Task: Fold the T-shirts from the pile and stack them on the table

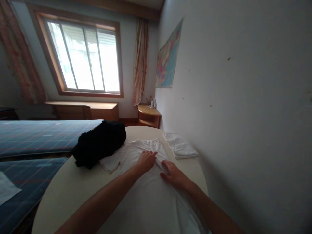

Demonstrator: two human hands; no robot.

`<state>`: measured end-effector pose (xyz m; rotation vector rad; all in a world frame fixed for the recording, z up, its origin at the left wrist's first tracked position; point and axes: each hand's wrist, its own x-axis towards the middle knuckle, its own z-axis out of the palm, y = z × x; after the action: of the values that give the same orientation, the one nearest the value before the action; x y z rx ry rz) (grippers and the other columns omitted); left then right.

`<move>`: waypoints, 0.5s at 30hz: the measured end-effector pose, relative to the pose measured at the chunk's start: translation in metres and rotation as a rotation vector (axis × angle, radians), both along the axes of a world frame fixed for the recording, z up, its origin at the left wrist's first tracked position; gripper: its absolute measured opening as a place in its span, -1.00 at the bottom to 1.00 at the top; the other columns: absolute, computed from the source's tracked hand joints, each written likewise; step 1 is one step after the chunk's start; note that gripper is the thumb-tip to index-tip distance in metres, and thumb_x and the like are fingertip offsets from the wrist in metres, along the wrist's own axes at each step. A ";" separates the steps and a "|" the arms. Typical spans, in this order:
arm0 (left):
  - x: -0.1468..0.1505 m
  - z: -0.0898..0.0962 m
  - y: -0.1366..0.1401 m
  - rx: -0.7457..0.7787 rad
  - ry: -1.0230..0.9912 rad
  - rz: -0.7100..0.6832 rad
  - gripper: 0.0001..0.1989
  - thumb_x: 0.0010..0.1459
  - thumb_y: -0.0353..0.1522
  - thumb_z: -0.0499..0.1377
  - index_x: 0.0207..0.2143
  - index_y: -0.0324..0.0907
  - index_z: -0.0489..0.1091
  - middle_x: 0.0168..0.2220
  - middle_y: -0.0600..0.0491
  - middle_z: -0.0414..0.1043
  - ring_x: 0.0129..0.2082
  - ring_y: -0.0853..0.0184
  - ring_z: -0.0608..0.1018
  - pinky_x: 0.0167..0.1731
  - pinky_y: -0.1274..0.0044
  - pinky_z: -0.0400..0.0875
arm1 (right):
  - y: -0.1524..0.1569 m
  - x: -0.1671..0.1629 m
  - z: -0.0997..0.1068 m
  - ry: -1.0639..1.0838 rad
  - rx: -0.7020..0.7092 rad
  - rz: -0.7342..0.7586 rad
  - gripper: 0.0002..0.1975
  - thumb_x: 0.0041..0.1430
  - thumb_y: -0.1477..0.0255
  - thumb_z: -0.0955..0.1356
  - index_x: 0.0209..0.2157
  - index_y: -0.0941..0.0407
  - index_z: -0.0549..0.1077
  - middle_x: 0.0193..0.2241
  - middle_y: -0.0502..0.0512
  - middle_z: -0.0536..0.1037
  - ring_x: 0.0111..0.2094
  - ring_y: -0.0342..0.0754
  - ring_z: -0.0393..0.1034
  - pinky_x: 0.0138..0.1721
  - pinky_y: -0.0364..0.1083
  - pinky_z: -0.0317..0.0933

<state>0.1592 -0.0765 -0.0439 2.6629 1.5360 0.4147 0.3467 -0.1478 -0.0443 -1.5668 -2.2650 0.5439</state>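
One left hand, grip unclear, and one right hand, thumb spread, touch one wrinkled white shirt on one round counter.

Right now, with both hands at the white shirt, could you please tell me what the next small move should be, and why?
I would probably smooth the creases between the left hand and the right hand: the white shirt looks rumpled there, and both hands are within easy reach. The sleeve lying by the black bundle could likely wait.
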 end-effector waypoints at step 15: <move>-0.015 -0.016 0.009 -0.051 -0.018 0.112 -0.55 0.37 -0.09 -0.15 0.13 -0.01 0.31 0.22 -0.06 0.27 0.20 0.09 0.31 0.20 0.11 0.05 | -0.058 0.026 0.034 -0.226 -0.143 -0.210 -0.82 0.17 0.38 0.30 -0.24 0.15 0.47 -0.36 0.13 0.58 -0.37 -0.05 0.41 -0.38 -0.14 0.05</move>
<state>0.1437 -0.0676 -0.0603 2.5365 1.6724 0.3980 0.3726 -0.2062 -0.0099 -2.0004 -2.2209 0.5027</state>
